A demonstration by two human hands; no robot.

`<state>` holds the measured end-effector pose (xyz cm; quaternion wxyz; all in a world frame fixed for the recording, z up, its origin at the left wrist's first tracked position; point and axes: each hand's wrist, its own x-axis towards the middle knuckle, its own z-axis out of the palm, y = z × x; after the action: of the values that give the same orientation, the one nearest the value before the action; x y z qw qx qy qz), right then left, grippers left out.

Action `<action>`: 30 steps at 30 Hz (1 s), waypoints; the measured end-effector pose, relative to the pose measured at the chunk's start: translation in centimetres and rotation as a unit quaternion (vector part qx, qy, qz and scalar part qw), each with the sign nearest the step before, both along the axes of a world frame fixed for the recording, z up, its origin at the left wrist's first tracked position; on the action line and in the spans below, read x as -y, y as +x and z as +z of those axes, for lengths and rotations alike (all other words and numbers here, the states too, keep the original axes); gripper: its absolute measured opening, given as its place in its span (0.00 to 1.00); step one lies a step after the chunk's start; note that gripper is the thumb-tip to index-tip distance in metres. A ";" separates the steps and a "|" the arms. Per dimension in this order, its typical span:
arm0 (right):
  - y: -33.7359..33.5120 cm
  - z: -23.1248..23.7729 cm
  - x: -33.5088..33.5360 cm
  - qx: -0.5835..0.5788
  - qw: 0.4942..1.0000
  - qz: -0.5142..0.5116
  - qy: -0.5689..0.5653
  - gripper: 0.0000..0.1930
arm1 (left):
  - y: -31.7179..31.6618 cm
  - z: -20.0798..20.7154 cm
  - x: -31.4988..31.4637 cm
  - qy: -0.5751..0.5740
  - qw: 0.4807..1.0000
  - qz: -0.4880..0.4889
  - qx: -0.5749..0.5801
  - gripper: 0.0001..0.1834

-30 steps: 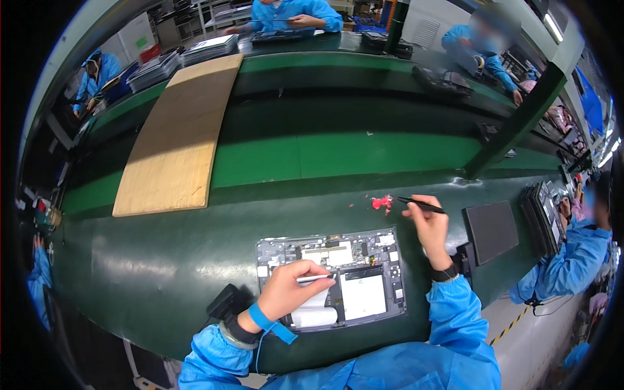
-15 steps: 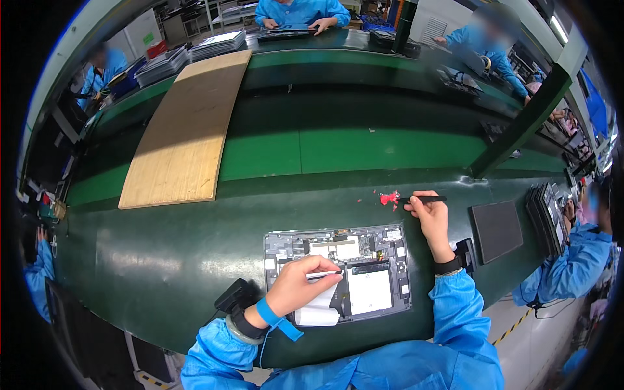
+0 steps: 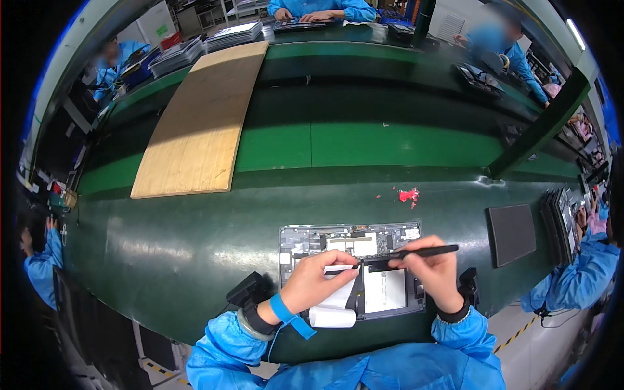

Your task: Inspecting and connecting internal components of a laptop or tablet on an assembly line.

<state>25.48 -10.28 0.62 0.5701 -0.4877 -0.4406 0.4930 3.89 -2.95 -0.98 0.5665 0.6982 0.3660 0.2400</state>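
An opened laptop base [image 3: 416,311] lies on the green bench before me, its circuit board and a white-labelled battery cell [image 3: 385,290] exposed. My left hand [image 3: 318,281] is over its left half, thumb and forefinger pinched on the upper edge of a white sheet [image 3: 339,298]; the fingertips partly cover that edge. A white curled roll [image 3: 332,317] shows below that hand. Black tweezers [image 3: 426,252] are gripped in my right hand [image 3: 437,276], their tip pointing left to the battery's dark upper edge, close to my left fingertips.
Red scraps [image 3: 408,195] lie beyond the laptop. A dark flat panel [image 3: 512,235] and a stack of dark panels [image 3: 560,224] are to the right. A wooden board [image 3: 201,130] spans the far left bench, and a green post [image 3: 543,123] rises at right. Several people in blue work around.
My right hand has brought the tweezers from the red scraps back toward me, over the laptop. My left hand stays at the white sheet. The whole view has shifted slightly.
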 end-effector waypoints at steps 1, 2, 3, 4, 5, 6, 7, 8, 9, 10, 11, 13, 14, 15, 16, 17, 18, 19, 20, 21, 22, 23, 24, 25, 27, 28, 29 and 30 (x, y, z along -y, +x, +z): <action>-0.3 -0.3 0.2 0.019 0.999 0.037 0.007 0.10 | -0.1 0.0 0.1 -0.010 1.000 -0.001 -0.022 0.10; -0.7 -0.3 0.2 0.021 0.998 0.056 -0.009 0.10 | -0.2 0.0 0.2 -0.012 1.000 -0.001 -0.024 0.10; -0.9 -0.2 0.2 0.022 0.997 0.076 -0.025 0.11 | -0.3 0.1 0.2 0.010 0.999 -0.012 -0.033 0.10; -1.0 -0.2 0.2 0.021 0.997 0.076 -0.025 0.11 | -0.3 0.1 0.1 0.033 0.998 -0.023 -0.039 0.10; -1.1 -0.1 0.1 0.025 0.996 0.078 -0.037 0.11 | -0.3 0.1 0.1 0.032 0.998 -0.023 -0.040 0.10; -1.1 -0.1 0.0 0.030 0.995 0.081 -0.050 0.11 | -0.4 -0.1 0.1 0.058 0.997 -0.027 -0.033 0.09; -1.1 -0.1 0.0 0.029 0.995 0.081 -0.050 0.11 | -0.4 -0.2 0.1 0.083 0.996 -0.031 -0.026 0.09; -1.1 -0.2 0.0 0.033 0.995 0.080 -0.052 0.11 | -0.4 -0.2 0.1 0.083 0.996 -0.032 -0.027 0.09; -1.1 -0.3 0.0 0.036 0.995 0.079 -0.054 0.11 | -0.4 -0.1 0.1 0.085 0.995 -0.035 -0.027 0.09; -1.0 -0.5 0.0 0.035 0.995 0.080 -0.055 0.11 | -0.4 -0.1 0.1 0.087 0.995 -0.039 -0.027 0.08; -0.9 -0.8 -0.1 0.065 0.993 0.080 -0.049 0.11 | -0.4 0.0 0.1 0.087 0.995 -0.038 -0.028 0.08; -0.8 -0.9 -0.1 0.093 0.991 0.080 -0.045 0.10 | -0.4 0.1 0.1 0.093 0.994 -0.038 -0.038 0.08; -0.9 -0.8 -0.1 0.106 0.990 0.084 -0.042 0.10 | -0.4 0.1 0.1 0.092 0.994 -0.039 -0.039 0.08; -0.9 -0.8 -0.2 0.118 0.988 0.088 -0.040 0.10 | -0.4 0.0 0.0 0.081 0.995 -0.040 -0.042 0.08; -1.0 -0.7 -0.2 0.118 0.988 0.087 -0.041 0.10 | -0.4 0.0 0.0 0.071 0.996 -0.041 -0.045 0.08; -1.0 -0.7 -0.2 0.115 0.989 0.087 -0.041 0.10 | -0.5 0.1 0.0 0.070 0.996 -0.042 -0.045 0.08; -1.0 -0.6 -0.2 0.113 0.989 0.088 -0.042 0.09 | -0.5 0.1 0.0 0.069 0.996 -0.042 -0.047 0.08; -1.0 -0.6 -0.2 0.112 0.989 0.087 -0.042 0.09 | -0.5 0.2 0.0 0.068 0.996 -0.042 -0.049 0.08; -1.0 -0.6 -0.2 0.108 0.989 0.091 -0.049 0.09 | -0.5 0.2 0.0 0.068 0.996 -0.043 -0.049 0.08; -0.9 -0.6 -0.2 0.103 0.988 0.096 -0.057 0.09 | -0.5 0.2 0.0 0.071 0.995 -0.045 -0.047 0.08; -1.0 -0.5 -0.2 0.102 0.988 0.096 -0.057 0.09 | -0.5 0.1 0.0 0.074 0.995 -0.047 -0.044 0.08; -1.1 -0.4 -0.2 0.078 0.991 0.096 -0.058 0.09 | -0.5 0.1 0.0 0.073 0.995 -0.047 -0.045 0.08; -1.2 -0.3 -0.3 0.053 0.992 0.096 -0.059 0.08 | -0.5 0.1 0.0 0.075 0.995 -0.050 -0.043 0.08; -1.1 -0.3 -0.3 0.053 0.992 0.096 -0.059 0.08 | -0.4 0.1 0.0 0.076 0.995 -0.052 -0.040 0.07; -1.0 -0.4 -0.3 0.052 0.992 0.101 -0.055 0.08 | -0.3 0.1 0.0 0.075 0.995 -0.056 -0.041 0.07; -0.9 -0.4 -0.3 0.052 0.992 0.101 -0.056 0.08 | -0.3 0.1 0.0 0.074 0.995 -0.058 -0.043 0.07; -0.9 -0.4 -0.3 0.089 0.989 0.106 -0.043 0.08 | -0.2 0.2 0.0 0.073 0.995 -0.059 -0.044 0.07; -0.8 -0.3 -0.4 0.126 0.985 0.112 -0.031 0.09 | -0.2 0.4 0.0 0.080 0.994 -0.059 -0.048 0.07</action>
<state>24.69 -9.93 0.27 0.4355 -0.5115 -0.5452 0.5015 3.70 -2.97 -0.60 0.5037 0.7722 0.3307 0.2014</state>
